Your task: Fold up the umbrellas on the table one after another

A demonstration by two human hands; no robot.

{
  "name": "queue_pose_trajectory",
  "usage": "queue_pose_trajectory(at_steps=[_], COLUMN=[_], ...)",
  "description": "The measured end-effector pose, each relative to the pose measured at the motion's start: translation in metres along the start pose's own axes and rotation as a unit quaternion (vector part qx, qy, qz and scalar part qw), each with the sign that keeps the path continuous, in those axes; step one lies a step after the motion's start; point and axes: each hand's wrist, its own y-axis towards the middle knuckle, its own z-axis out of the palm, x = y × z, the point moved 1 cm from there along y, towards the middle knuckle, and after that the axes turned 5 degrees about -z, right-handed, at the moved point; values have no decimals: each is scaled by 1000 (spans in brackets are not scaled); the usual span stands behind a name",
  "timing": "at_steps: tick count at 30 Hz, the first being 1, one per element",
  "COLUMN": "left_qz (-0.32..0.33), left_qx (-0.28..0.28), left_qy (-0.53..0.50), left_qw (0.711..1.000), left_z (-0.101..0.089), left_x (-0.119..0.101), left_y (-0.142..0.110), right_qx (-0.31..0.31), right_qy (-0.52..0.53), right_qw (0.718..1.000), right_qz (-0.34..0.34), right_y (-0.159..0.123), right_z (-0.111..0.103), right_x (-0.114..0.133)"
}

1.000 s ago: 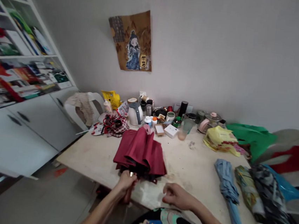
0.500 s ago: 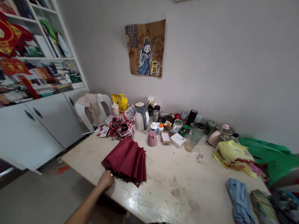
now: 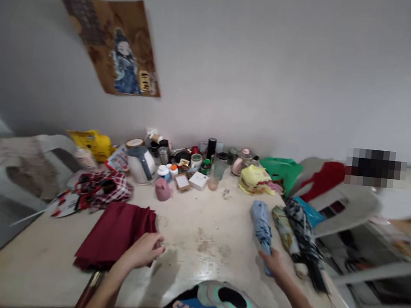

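On the right half of the table (image 3: 192, 220), grips the folded light blue umbrella (image 3: 261, 222) by its near end with the right hand (image 3: 275, 263), closed narrowly around it. Slants the right forearm (image 3: 301, 296) forward and inward from the lower right. Angles the left forearm (image 3: 107, 285) up and inward from the lower edge, just right of a brown handle (image 3: 90, 286). Holds the left hand (image 3: 144, 250) half-curled, back upward, at the right edge of the burgundy umbrella (image 3: 116, 235); cannot tell whether touching or pinching cloth. Just right of the blue one, a yellow-green patterned umbrella (image 3: 286, 229), then a black-and-white umbrella (image 3: 303, 233). Farther back, a pink cup (image 3: 162, 190), a white kettle (image 3: 140, 165) and a yellow bag (image 3: 255, 179).
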Motion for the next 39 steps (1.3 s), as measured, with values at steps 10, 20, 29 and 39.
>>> queue_pose_trajectory(at_steps=[10,20,29,39], left_qz=[165,169,103,271], left_qx=[90,-95,-81,219], left_qy=[-401,-352,-341,-522], left_qw=[897,916,931,778], left_z=[70,62,59,13], left_x=[-165,-190,-189,-248], left_y=[70,100,89,22], right_qx=[-45,-34,90,200], right_qy=[49,5,-34,217], right_qw=[984,970,961,952], right_qz=[-166,-241,-261,-76], right_y=[-44,-58,-61,-52], right_z=[-4,-14,-18,3], right_x=[65,73,69,97])
